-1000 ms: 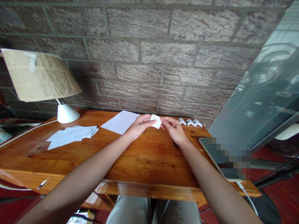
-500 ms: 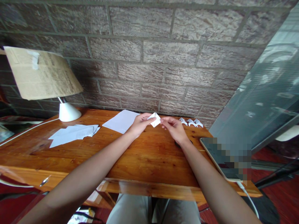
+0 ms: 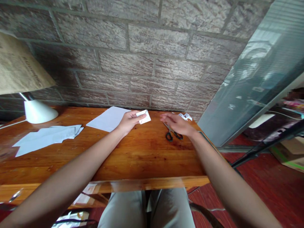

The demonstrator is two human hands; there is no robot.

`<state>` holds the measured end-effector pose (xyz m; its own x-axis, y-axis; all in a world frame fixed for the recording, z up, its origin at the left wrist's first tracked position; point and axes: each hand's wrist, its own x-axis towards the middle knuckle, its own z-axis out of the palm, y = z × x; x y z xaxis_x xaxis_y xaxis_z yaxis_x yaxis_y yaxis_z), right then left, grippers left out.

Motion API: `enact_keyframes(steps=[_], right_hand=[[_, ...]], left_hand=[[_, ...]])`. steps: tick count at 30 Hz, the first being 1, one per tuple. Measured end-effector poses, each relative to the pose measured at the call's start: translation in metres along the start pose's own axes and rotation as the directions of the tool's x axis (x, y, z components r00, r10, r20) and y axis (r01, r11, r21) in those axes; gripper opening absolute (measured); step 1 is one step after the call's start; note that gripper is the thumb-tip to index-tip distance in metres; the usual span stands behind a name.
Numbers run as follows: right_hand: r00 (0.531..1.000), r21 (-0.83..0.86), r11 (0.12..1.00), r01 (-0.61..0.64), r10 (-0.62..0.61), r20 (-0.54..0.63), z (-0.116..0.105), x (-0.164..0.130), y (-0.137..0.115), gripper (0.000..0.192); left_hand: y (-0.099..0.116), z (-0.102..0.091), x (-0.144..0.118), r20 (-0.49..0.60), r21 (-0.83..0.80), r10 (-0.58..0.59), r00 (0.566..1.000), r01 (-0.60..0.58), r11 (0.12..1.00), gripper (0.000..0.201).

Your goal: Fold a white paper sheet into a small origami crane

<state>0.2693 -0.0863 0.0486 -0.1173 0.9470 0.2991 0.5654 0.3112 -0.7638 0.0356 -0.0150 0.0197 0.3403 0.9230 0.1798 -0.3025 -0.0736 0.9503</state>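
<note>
A small folded paper square (image 3: 145, 117) with crease lines is pinched between the thumb and fingers of my left hand (image 3: 129, 122), above the wooden desk. My right hand (image 3: 177, 123) is apart from it on the right, holding nothing, its fingers stretched out and a little blurred. Under that hand lies a pair of scissors (image 3: 169, 136) with black handles, its blades partly covered. Just behind the right hand stand folded paper pieces (image 3: 187, 116), some of them hidden by it.
A large white sheet (image 3: 106, 119) lies behind my left forearm. Farther left are a stack of cut papers (image 3: 49, 136) and a lamp (image 3: 39, 111) with a newspaper shade. A tablet (image 3: 204, 135) is mostly hidden by my right arm. A brick wall (image 3: 142, 68) rises behind the desk (image 3: 133, 161).
My right hand has let go of the folded paper and moved away to the right, its fingers now stretched out. The left hand keeps the paper. The view has turned right, and the scissors show more.
</note>
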Motion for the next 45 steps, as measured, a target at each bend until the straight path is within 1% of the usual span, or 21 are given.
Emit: enact_keyframes(steps=[2, 4, 5, 7, 10, 15, 18, 21, 24, 26, 29, 30, 32, 35, 39, 45], right_hand=[[0.999, -0.248, 0.969, -0.011, -0.002, -0.053, -0.036, -0.019, 0.007, 0.035], [0.995, -0.436, 0.897, -0.069, 0.03, -0.095, -0.066, -0.042, 0.015, 0.035], [0.992, -0.498, 0.862, -0.098, 0.045, -0.118, -0.077, -0.053, 0.02, 0.035], [0.989, -0.565, 0.815, -0.126, 0.056, -0.139, -0.089, -0.071, 0.029, 0.036], [0.988, -0.594, 0.791, -0.146, 0.086, -0.128, -0.091, -0.088, 0.042, 0.038], [0.99, -0.602, 0.786, -0.139, 0.102, -0.096, -0.081, -0.095, 0.053, 0.036], [0.992, -0.604, 0.787, -0.126, 0.089, -0.091, -0.081, -0.101, 0.051, 0.037], [0.994, -0.61, 0.786, -0.101, 0.058, -0.09, -0.083, -0.112, 0.043, 0.038], [0.991, -0.592, 0.796, -0.131, 0.091, -0.097, -0.089, -0.128, 0.032, 0.037], [0.986, -0.568, 0.807, -0.161, 0.101, -0.136, -0.096, -0.141, 0.024, 0.036], [0.965, -0.55, 0.799, -0.242, 0.139, -0.223, -0.104, -0.158, 0.018, 0.038], [0.955, -0.532, 0.804, -0.266, 0.147, -0.256, -0.106, -0.163, 0.018, 0.04], [0.947, -0.52, 0.803, -0.29, 0.163, -0.277, -0.108, -0.17, 0.019, 0.041], [0.941, -0.513, 0.8, -0.312, 0.187, -0.281, -0.107, -0.175, 0.023, 0.042], [0.936, -0.506, 0.799, -0.327, 0.197, -0.293, -0.105, -0.173, 0.03, 0.042], [0.939, -0.453, 0.835, -0.312, 0.2, -0.28, -0.101, -0.166, 0.039, 0.043]], left_hand=[[-0.001, 0.001, -0.002, 0.039, 0.056, -0.004, 0.999, 0.002, 0.998, 0.043], [-0.003, 0.003, -0.004, 0.07, 0.131, -0.013, 0.997, 0.004, 0.991, 0.04], [-0.004, 0.005, -0.005, 0.075, 0.164, -0.019, 0.997, 0.007, 0.986, 0.039], [-0.006, 0.008, -0.007, 0.077, 0.206, -0.033, 0.997, 0.016, 0.978, 0.039], [-0.008, 0.01, -0.009, 0.082, 0.238, -0.043, 0.996, 0.023, 0.971, 0.04], [-0.007, 0.011, -0.011, 0.052, 0.253, -0.075, 0.996, 0.06, 0.966, 0.044], [-0.006, 0.011, -0.012, 0.039, 0.271, -0.091, 0.995, 0.078, 0.96, 0.043], [-0.008, 0.009, -0.011, 0.039, 0.287, -0.086, 0.996, 0.071, 0.955, 0.042], [-0.011, 0.006, -0.01, 0.043, 0.278, -0.086, 0.995, 0.07, 0.958, 0.042], [-0.014, 0.004, -0.009, 0.048, 0.238, -0.131, 0.99, 0.117, 0.964, 0.045], [-0.018, 0.003, -0.008, 0.076, 0.17, -0.234, 0.969, 0.219, 0.961, 0.048], [-0.019, 0.003, -0.007, 0.083, 0.163, -0.259, 0.962, 0.243, 0.956, 0.048], [-0.021, 0.002, -0.007, 0.081, 0.177, -0.284, 0.956, 0.266, 0.948, 0.047], [-0.022, 0.002, -0.006, 0.082, 0.209, -0.291, 0.953, 0.269, 0.94, 0.047], [-0.021, 0.001, -0.006, 0.091, 0.259, -0.278, 0.956, 0.247, 0.934, 0.051], [-0.02, 0.0, -0.006, 0.105, 0.291, -0.277, 0.955, 0.236, 0.927, 0.049]])
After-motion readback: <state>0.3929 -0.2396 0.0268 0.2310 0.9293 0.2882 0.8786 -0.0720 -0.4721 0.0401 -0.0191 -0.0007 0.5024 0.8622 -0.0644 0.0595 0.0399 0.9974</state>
